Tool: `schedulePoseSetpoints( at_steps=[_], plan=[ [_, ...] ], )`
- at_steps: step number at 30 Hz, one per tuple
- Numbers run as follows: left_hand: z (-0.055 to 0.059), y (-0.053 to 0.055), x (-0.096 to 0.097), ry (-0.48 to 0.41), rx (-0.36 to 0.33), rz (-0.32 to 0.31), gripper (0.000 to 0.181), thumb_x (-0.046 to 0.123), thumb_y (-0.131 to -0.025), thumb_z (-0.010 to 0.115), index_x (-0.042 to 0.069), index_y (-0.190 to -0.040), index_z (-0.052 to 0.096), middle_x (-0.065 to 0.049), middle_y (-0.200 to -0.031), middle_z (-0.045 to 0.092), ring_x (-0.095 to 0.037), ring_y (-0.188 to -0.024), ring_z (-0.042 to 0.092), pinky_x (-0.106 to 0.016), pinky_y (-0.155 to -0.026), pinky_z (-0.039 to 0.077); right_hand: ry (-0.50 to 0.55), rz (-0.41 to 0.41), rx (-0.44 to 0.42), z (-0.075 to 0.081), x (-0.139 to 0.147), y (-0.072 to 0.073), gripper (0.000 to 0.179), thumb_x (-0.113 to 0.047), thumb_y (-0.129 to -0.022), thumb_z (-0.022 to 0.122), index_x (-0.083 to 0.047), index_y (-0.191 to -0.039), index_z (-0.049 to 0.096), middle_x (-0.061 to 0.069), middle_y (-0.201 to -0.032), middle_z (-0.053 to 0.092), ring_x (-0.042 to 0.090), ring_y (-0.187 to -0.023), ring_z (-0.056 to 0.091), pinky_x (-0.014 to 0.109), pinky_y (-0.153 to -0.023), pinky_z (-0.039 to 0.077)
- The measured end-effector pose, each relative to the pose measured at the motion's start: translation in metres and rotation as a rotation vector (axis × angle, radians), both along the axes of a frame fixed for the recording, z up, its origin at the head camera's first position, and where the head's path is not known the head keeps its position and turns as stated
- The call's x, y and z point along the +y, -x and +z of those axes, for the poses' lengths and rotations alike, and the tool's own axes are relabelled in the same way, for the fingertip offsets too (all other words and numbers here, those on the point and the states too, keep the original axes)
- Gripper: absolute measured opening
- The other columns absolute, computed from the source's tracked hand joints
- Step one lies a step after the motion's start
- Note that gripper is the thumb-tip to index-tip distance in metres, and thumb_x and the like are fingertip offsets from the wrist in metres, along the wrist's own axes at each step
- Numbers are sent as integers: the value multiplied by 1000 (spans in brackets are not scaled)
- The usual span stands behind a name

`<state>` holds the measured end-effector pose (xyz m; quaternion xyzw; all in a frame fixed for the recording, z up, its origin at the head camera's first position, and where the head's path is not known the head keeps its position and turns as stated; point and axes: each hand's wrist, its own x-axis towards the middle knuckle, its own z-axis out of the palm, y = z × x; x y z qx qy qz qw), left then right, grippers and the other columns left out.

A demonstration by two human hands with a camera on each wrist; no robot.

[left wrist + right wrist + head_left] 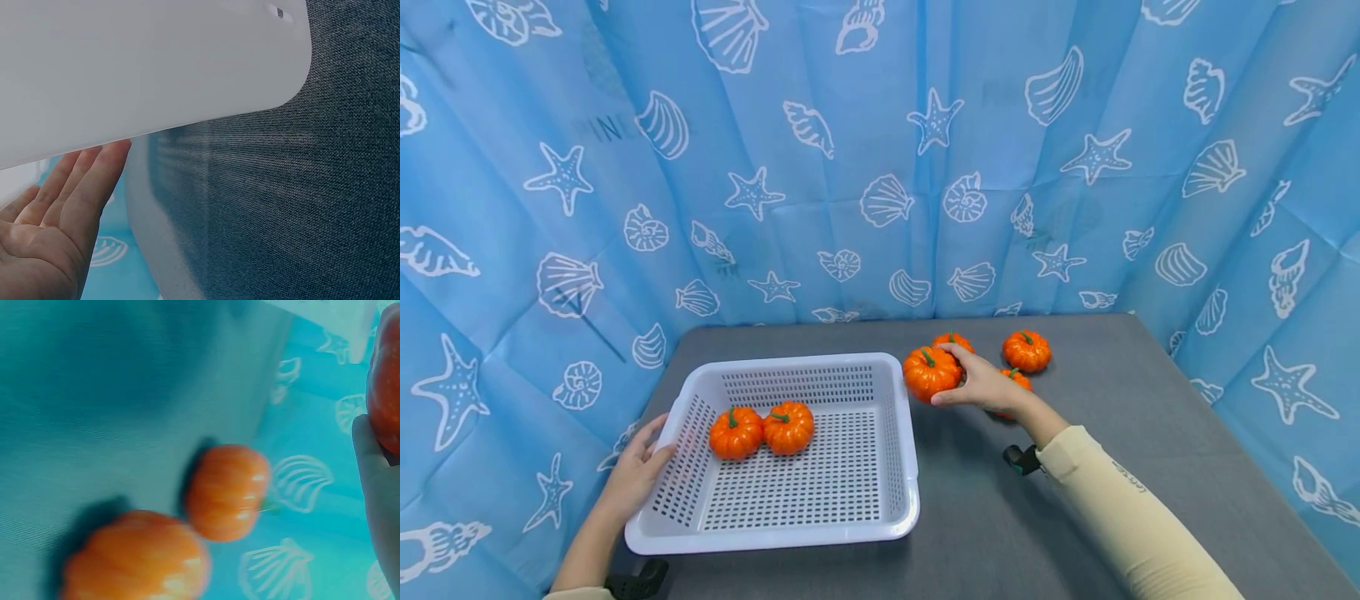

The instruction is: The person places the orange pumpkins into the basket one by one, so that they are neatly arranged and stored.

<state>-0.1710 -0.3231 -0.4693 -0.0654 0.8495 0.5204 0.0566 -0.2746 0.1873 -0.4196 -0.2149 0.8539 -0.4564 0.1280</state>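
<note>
My right hand (973, 379) holds a small orange pumpkin (931, 374) with a green stem, thumb on the near side and fingers on the far side. The pumpkin is just past the right rim of a white plastic basket (901, 467). In the right wrist view the held pumpkin (387, 381) shows only at the right edge. My left hand (642, 467) touches the basket's left side; in the left wrist view its fingers (103, 169) reach up straight against the outer wall. Two pumpkins (736, 433) (788, 428) lie side by side in the basket.
More pumpkins stand on the grey table (1112, 400) around my right hand: one at the back right (1027, 351), one behind the fingers (952, 339), one partly hidden by the wrist (1017, 379). A blue seashell-patterned curtain (850, 167) encloses the table's back and sides.
</note>
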Motion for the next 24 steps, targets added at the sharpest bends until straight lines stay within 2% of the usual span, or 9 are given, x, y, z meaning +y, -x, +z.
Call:
schedulePoseSetpoints(
  at_steps=[5, 9, 13, 18, 24],
  plan=[
    [1, 0, 0, -8, 11, -5, 65, 33, -102, 38, 18, -153, 1, -34, -140, 38, -42, -101, 65, -48, -70, 58, -7, 93, 46, 22, -20, 12, 85, -32, -76, 78, -11, -143, 30, 12, -134, 46, 28, -112, 51, 44, -94, 49],
    [1, 0, 1, -14, 9, 0, 66, 34, -102, 39, 18, -153, 2, -34, -140, 39, -40, -100, 66, -48, -70, 58, -58, 169, 59, 32, -40, 20, 86, -33, -74, 80, -13, -142, 32, 7, -133, 49, 23, -112, 52, 41, -95, 48],
    [0, 0, 1, -25, 5, 4, 66, 35, -101, 40, 19, -153, 2, -34, -140, 39, -40, -100, 66, -48, -70, 58, -130, 246, 84, 33, -62, 26, 85, -33, -73, 81, -13, -142, 34, 3, -131, 50, 18, -111, 53, 37, -95, 49],
    [2, 1, 2, -28, 15, -1, 64, 33, -102, 39, 17, -153, 4, -35, -138, 40, -40, -98, 66, -47, -69, 59, -205, 303, 107, 31, -85, 26, 85, -34, -72, 81, -14, -141, 35, 1, -130, 51, 15, -108, 54, 33, -92, 49],
    [4, 1, 2, -19, 15, 0, 65, 34, -102, 39, 19, -153, 4, -34, -138, 41, -41, -99, 66, -48, -69, 58, -260, 351, 83, 30, -105, 25, 83, -33, -73, 81, -13, -140, 36, 1, -129, 52, 15, -109, 53, 34, -93, 48]
  ],
)
